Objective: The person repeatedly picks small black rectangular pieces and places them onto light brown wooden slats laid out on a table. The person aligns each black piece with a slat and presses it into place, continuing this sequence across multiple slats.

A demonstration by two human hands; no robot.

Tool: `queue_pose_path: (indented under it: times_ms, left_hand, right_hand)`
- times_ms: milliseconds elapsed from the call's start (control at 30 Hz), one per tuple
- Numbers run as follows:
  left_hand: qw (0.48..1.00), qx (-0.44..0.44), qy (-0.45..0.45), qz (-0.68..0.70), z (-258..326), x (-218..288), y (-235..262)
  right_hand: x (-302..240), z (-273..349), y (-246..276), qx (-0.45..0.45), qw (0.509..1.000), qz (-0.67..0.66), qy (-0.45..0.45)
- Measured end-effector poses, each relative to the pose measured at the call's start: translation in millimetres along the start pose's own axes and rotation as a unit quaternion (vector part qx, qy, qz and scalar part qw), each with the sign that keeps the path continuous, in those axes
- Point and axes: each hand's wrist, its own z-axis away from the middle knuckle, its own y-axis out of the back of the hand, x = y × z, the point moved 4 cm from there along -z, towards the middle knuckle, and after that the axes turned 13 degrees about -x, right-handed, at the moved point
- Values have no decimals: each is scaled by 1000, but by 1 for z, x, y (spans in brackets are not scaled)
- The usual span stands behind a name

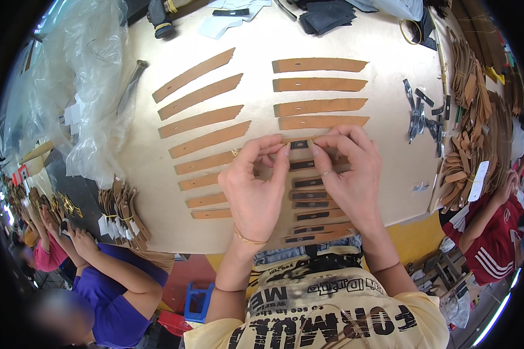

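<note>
Both my hands work over one brown leather-like strip in the right-hand column. My left hand (252, 186) pinches the left end of a small black patch (298, 144) that lies on that strip. The thumb and forefinger of my right hand (352, 171) press on the patch's right end. Below it, nearer me, several strips carry the same kind of black patch (311, 204). Farther up the column, bare brown strips (320, 85) each show a small slot or mark. A second column of brown strips (201, 121) fans out on the left.
Loose black patches (416, 116) lie scattered at the right. Bundled brown strips (468, 157) hang along the right edge. Clear plastic sheeting (96, 81), a metal tool (135, 78) and a hammer-like tool (159, 20) lie at the left and far side. A co-worker in purple (119, 279) sits at left.
</note>
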Motion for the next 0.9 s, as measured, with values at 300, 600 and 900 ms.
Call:
queue_pose_path:
  times_ms: [300,600,900]
  left_hand:
    - [1000,8,1,-14,0,2,-1]
    - [999,5,-7,-38,-1,3,-1]
    - [999,36,-14,-31,0,4,-3]
  right_hand:
    - [-1,-2,-1,2,1000,13,6]
    - [-1,-1,-2,10,999,37,13]
    - [0,-1,-3,12,999,34,10]
